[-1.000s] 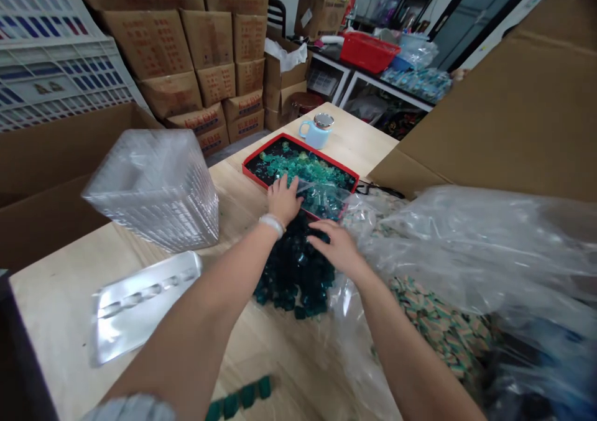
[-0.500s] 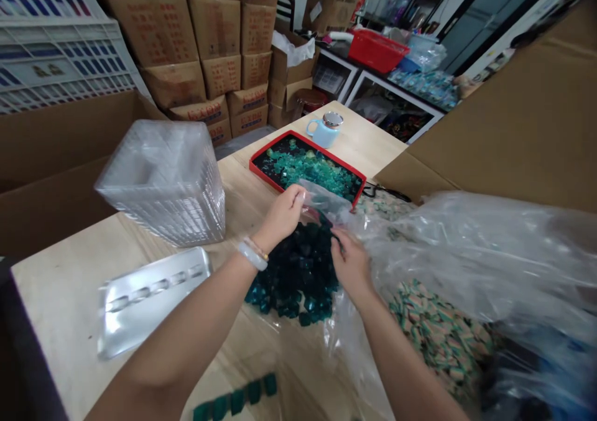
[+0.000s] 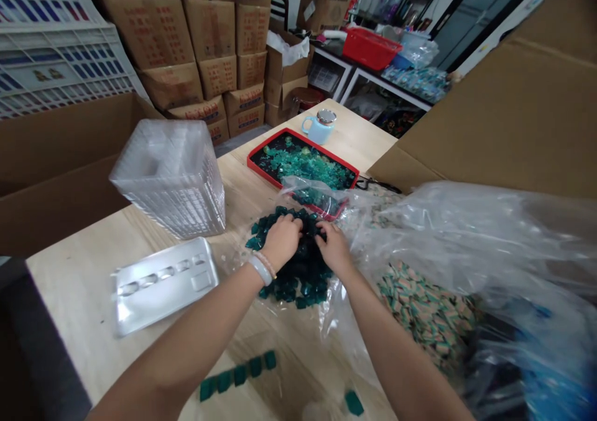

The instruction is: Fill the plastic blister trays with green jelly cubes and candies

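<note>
A pile of dark green, see-through, gem-like chunks (image 3: pixel 291 287) lies on clear plastic film (image 3: pixel 333 309) in mid-table. My left hand (image 3: pixel 282 244) is on top of the pile, fingers curled down into the chunks with the tips hidden. From the right side my right hand (image 3: pixel 336 247) reaches into the same heap, thumb and forefinger apart; its other fingertips are out of sight. Nearer me, several green chunks stand in a row (image 3: pixel 240 374), and one single chunk (image 3: pixel 354 402) lies off to the right. A silvery plastic tray (image 3: pixel 163 290) with moulded hollows is left of the pile.
A tall stack of clear plastic trays (image 3: pixel 172 178) stands at the left. Behind the pile are a red-rimmed black tray (image 3: pixel 265 169) of green crumbs and a blue mug (image 3: pixel 319 129). Plastic sheeting (image 3: pixel 466 234), striped pieces (image 3: pixel 429 309) and a large cardboard flap (image 3: pixel 489 110) occupy the right.
Both hands have let go of the plastic bag's edge and moved down into the chunks. The film now lies folded back toward the red-rimmed tray, showing more of the pile. The view has shifted slightly.
</note>
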